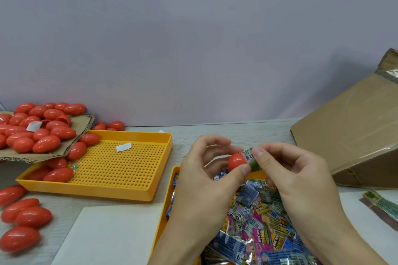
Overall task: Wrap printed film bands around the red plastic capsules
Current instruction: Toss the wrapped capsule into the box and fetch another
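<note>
1. Hands meet at centre right of the frame, above a yellow tray [174,180] heaped with printed film bands [261,219].
2. The left hand [206,176] pinches a red capsule [237,161] between thumb and fingers, its rounded end pointing left.
3. The right hand [288,170] pinches a printed film band [249,156] that sits on the capsule's right end; a barcode and a green patch show on it.
4. At centre left, a perforated yellow tray [120,168] lies on the desk [247,131], with several red capsules along its left side and a small white slip [123,147] near its far edge.
5. A sheet of cardboard [83,127] at the upper left overlaps that tray's corner and carries a pile of red capsules [36,127].
6. Loose red capsules [23,219] lie on the desk at the lower left.
7. A white sheet [109,236] lies at bottom centre, just left of the band tray.
8. A tilted cardboard box [353,127] stands at the right, and a bundled stack of bands [382,206] lies at the right edge below it.
</note>
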`<control>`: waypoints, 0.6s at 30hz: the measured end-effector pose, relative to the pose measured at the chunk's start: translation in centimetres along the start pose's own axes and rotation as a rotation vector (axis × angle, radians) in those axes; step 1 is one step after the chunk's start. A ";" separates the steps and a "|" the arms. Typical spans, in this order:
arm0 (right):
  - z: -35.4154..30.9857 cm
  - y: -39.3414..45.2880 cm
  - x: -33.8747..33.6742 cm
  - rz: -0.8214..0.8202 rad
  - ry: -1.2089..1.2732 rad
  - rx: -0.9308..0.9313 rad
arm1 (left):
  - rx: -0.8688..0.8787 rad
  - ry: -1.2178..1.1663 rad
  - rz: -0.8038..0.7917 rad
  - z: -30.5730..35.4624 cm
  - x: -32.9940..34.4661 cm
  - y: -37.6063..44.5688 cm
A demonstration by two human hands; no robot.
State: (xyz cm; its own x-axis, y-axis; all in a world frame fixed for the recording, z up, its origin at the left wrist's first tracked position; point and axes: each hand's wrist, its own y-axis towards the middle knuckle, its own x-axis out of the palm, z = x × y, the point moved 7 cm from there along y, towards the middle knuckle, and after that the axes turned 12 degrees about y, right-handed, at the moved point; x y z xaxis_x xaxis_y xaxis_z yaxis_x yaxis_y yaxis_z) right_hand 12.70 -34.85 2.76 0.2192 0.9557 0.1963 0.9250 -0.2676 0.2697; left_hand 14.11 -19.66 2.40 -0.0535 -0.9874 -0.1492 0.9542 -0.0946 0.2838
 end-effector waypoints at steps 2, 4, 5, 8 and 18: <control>0.1 0.0 0.0 -0.003 0.030 0.025 | 0.003 0.036 -0.011 0.1 0.1 0.0; 0.3 0.0 0.0 0.003 0.041 0.044 | 0.007 0.049 -0.011 0.1 0.0 0.0; 0.4 0.1 -0.1 0.006 0.040 0.050 | 0.009 0.052 -0.011 0.1 0.1 0.0; 0.4 0.0 -0.1 0.020 0.035 0.055 | 0.012 0.058 -0.012 0.1 0.1 0.1; 0.3 0.0 -0.1 0.036 0.033 0.048 | 0.025 0.085 -0.022 0.3 0.2 0.0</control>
State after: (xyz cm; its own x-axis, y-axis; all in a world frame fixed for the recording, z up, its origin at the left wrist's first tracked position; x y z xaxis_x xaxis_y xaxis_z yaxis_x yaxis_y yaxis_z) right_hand 12.78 -34.91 2.40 0.2433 0.9407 0.2364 0.9308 -0.2950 0.2160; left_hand 14.03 -19.93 2.62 -0.0482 -0.9706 -0.2357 0.9453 -0.1205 0.3030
